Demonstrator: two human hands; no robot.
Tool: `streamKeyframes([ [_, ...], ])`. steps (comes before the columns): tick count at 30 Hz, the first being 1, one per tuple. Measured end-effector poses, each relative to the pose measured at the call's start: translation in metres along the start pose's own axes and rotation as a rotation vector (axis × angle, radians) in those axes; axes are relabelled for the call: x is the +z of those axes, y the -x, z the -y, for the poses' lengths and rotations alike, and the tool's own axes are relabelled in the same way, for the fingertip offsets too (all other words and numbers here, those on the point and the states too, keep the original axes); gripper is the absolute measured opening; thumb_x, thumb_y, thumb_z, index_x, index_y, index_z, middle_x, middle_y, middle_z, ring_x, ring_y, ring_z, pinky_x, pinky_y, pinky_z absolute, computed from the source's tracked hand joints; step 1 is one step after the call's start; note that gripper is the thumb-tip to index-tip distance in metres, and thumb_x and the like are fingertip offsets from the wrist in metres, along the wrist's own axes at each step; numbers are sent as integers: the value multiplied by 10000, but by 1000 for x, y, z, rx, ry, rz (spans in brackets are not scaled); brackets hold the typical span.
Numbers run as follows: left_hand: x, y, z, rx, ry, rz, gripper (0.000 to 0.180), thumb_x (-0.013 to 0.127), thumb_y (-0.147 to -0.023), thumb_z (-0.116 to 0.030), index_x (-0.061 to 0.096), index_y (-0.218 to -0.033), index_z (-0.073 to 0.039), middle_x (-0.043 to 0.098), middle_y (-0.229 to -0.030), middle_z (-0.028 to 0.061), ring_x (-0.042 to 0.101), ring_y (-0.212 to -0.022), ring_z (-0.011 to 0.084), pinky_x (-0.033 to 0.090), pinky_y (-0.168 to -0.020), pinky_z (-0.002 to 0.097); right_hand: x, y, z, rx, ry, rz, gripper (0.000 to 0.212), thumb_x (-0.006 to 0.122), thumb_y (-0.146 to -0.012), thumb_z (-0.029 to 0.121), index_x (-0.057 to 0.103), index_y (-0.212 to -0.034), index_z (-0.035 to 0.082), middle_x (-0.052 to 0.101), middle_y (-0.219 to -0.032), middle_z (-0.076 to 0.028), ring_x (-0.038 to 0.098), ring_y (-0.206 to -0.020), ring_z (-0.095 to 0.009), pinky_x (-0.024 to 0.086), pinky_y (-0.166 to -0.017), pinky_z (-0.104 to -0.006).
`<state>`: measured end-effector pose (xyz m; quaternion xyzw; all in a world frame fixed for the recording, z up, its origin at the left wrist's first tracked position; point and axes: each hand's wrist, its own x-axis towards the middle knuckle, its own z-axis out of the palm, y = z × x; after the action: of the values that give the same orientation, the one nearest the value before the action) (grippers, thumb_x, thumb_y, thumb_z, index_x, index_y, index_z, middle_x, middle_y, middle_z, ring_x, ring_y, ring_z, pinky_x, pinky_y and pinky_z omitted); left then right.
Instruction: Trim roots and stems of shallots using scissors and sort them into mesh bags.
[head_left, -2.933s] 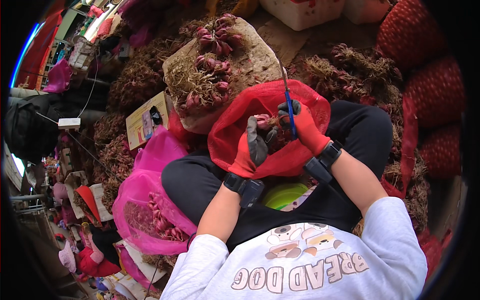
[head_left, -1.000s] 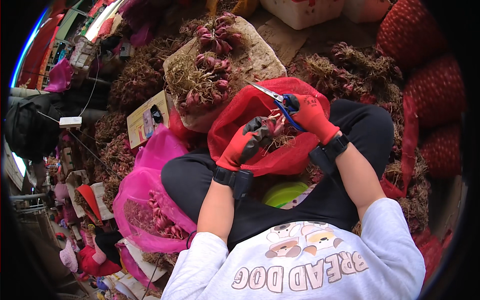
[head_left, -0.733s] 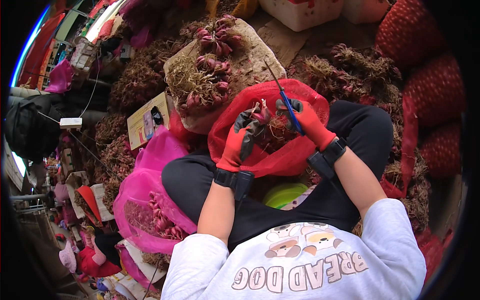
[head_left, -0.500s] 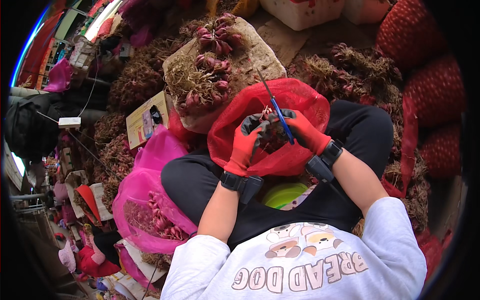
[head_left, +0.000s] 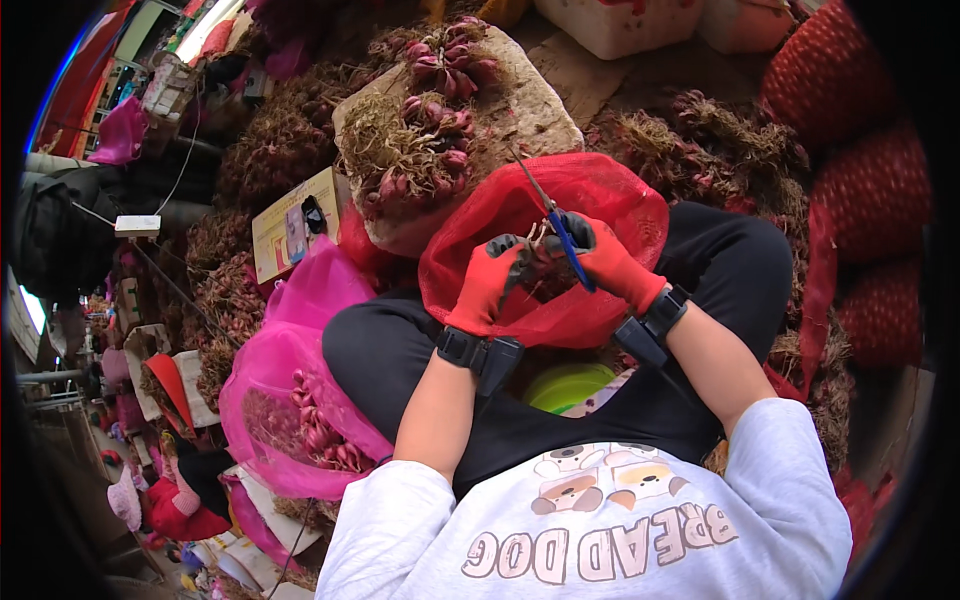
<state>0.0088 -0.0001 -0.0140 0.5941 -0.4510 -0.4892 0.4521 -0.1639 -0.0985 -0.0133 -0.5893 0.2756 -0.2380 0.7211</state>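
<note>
Over a red mesh bag (head_left: 610, 190) open in my lap, both my hands work in red gloves with dark fingers. My right hand (head_left: 608, 262) grips scissors with blue handles (head_left: 563, 237); their long blades point up and away to the left. Close beside it, my left hand (head_left: 488, 284) has its fingers pinched together near some pale stringy stems (head_left: 540, 234). What exactly the left fingers hold is hidden. Shallots show dimly inside the bag under my hands. Beyond it, shallot bunches (head_left: 432, 135) with dry roots and stalks lie on a dirty pale foam block (head_left: 540, 110).
A pink mesh bag of shallots (head_left: 285, 400) leans by my left knee. A green bowl (head_left: 568, 385) sits between my legs. Piled shallots (head_left: 700, 150) lie at the far right, near full red sacks (head_left: 865, 190). A cardboard box (head_left: 290, 235) carries a phone-like object. A person in red (head_left: 180, 510) is at lower left.
My left hand has shifted slightly left and its fingers have closed more tightly. The scissors stay in my right hand. The view has moved a little.
</note>
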Motion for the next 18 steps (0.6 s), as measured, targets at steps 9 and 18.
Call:
streamKeyframes([
  [9, 38, -12, 7, -60, 601, -183, 144, 525, -895, -63, 605, -1003, -14, 629, -869, 9, 578, -726, 66, 474, -644, 212, -27, -9, -34, 155, -465, -11, 154, 593, -802, 125, 571, -908, 15, 598, -853, -31, 563, -808, -110, 449, -745, -234],
  [18, 39, -7, 9, -102, 503, -275, 145, 529, -896, -113, 622, -980, -40, 618, -775, -3, 552, -630, 59, 456, -550, 219, 7, 0, 0, -77, 45, -154, 342, 720, -772, 164, 581, -1051, 25, 623, -880, -25, 574, -802, -120, 474, -768, -284],
])
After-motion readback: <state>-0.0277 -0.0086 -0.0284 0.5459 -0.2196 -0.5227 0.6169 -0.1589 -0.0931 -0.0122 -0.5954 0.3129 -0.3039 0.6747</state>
